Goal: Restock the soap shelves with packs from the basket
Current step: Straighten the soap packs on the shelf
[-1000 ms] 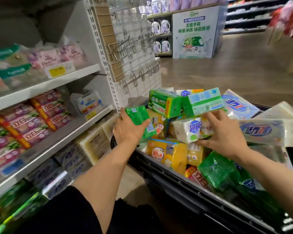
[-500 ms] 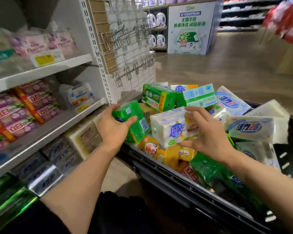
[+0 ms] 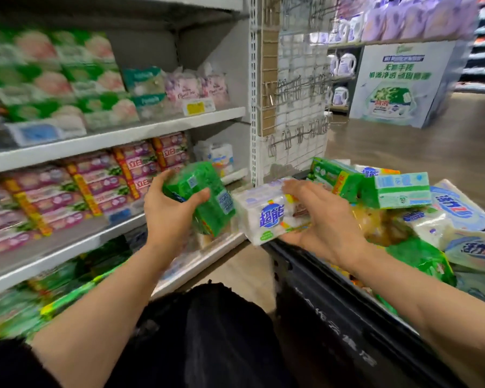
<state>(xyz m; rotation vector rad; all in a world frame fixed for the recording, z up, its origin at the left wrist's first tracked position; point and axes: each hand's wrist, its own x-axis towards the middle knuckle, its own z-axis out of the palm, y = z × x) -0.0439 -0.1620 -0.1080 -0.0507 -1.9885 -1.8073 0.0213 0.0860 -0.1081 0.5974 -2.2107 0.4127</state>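
Soap packs fill both your hands: left hand (image 3: pixel 170 209) grips the green pack (image 3: pixel 205 198), right hand (image 3: pixel 318 219) the white pack (image 3: pixel 269 217); next, find their shelf (image 3: pixel 118 233) slots left of your hands.

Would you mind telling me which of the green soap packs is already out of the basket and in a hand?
The translucent green pack gripped by the left hand, held in front of the shelves. The other green packs still sit in the basket.

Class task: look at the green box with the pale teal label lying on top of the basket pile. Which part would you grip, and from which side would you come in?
Grip the green box across its two long faces, coming from above. It lies flat on top of the pile in the basket, top face exposed, while neighbouring packs crowd its ends. The right hand, already full with the white pack, seems nearer to it.
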